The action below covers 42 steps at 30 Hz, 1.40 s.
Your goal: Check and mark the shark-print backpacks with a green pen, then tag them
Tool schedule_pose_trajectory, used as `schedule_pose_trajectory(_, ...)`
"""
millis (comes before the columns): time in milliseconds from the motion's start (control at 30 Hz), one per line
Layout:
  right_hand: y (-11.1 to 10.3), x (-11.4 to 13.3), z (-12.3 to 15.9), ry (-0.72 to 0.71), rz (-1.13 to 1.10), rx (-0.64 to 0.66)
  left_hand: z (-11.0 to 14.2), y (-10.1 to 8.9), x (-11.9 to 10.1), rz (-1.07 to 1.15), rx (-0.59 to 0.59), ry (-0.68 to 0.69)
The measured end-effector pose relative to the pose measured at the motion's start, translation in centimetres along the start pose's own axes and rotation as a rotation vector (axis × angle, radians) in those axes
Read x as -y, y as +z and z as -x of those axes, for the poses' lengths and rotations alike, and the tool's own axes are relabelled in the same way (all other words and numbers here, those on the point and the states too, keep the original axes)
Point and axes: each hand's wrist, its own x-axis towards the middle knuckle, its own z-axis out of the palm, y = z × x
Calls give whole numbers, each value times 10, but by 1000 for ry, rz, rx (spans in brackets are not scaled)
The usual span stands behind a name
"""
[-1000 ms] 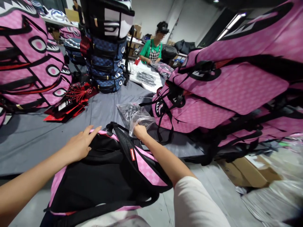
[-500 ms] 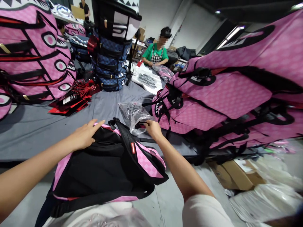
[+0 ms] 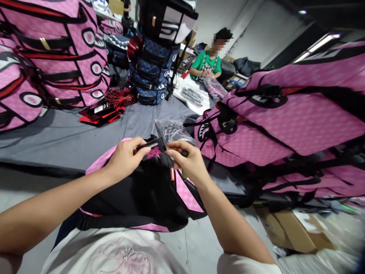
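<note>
My left hand (image 3: 125, 156) is closed, its thumb and fingers pinching a black card tag (image 3: 154, 149) with white lettering and a pink print. At the tag's right end, my right hand (image 3: 189, 161) is closed too, fingertips pressed on its edge. A small dark rounded piece (image 3: 184, 153) and a bit of green (image 3: 184, 174) show at my right hand; what they belong to is hidden. Below both hands lies a black and pink backpack (image 3: 125, 194), back panel up, with a red label (image 3: 172, 174) on its strap. A clear plastic bag (image 3: 172, 129) rests just behind the tag.
Pink backpacks (image 3: 308, 118) are heaped on the right, and others (image 3: 65, 72) stacked on the left. Blue backpacks (image 3: 149, 72) stand at the back near red tags (image 3: 104, 114). Across the grey-covered table (image 3: 65, 148) a person in green (image 3: 205, 64) handles a plastic-wrapped item. Cardboard box (image 3: 293, 232) on the floor.
My right hand has come back from the plastic bag toward my left. My left hand has left the backpack's top edge, and both now hold the black tag. The view has shifted left.
</note>
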Motion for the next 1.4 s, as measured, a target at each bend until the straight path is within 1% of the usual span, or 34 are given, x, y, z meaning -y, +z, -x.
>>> schedule_pose_trajectory(33,2,0,0,17,-7,7,1,0,3,78,-47,-41)
schedule_pose_trajectory(67,5,-1,1,43,-14,41,2,0,5,151,-69,-75)
schedule_pose_trajectory(167,18,-6,2,105,-61,142,5,7,8,294,-48,-96)
schedule_pose_trajectory(233,24,-7,3,96,-83,136,10,9,8,288,-18,-56)
schedule_pose_trajectory(267,26,-7,2,74,-75,112,14,7,9,245,-14,-15)
schedule_pose_trajectory(333,23,-7,0,-7,13,40,24,-3,12,65,-45,105)
schedule_pose_trajectory(400,18,-7,-4,-132,203,-30,36,-19,22,-196,-132,206)
schedule_pose_trajectory(433,16,-7,-7,-194,314,-30,43,-26,29,-325,-174,206)
schedule_pose_trajectory(467,15,-8,-9,-247,420,2,49,-31,37,-438,-191,162)
schedule_pose_trajectory(500,16,-9,-12,-288,512,61,55,-35,45,-526,-176,82)
schedule_pose_trajectory(567,21,-10,-18,-330,667,199,66,-37,61,-628,-74,-104)
schedule_pose_trajectory(600,25,-9,-20,-337,742,256,70,-35,68,-652,-23,-172)
schedule_pose_trajectory(633,30,-6,-23,-343,820,292,73,-33,73,-666,7,-211)
schedule_pose_trajectory(667,35,-3,-26,-347,902,313,75,-30,77,-671,12,-222)
schedule_pose_trajectory(767,47,9,-33,-353,1106,369,79,-24,83,-682,-55,-184)
schedule_pose_trajectory(800,50,11,-34,-353,1149,417,79,-23,84,-684,-68,-169)
schedule_pose_trajectory(867,59,11,-36,-342,1215,575,81,-23,85,-687,-75,-149)
schedule_pose_trajectory(933,68,3,-37,-340,1273,722,82,-24,86,-688,-80,-147)
schedule_pose_trajectory(967,73,-2,-38,-346,1297,761,82,-24,87,-686,-82,-149)
schedule_pose_trajectory(1067,83,-16,-39,-368,1319,764,82,-23,88,-684,-85,-153)
schedule_pose_trajectory(1133,87,-21,-41,-368,1318,766,81,-22,89,-688,-83,-155)
schedule_pose_trajectory(1267,90,-17,-41,-351,1336,815,81,-21,90,-686,-83,-146)
schedule_pose_trajectory(1400,86,-8,-34,-331,1395,830,82,-21,90,-684,-88,-134)
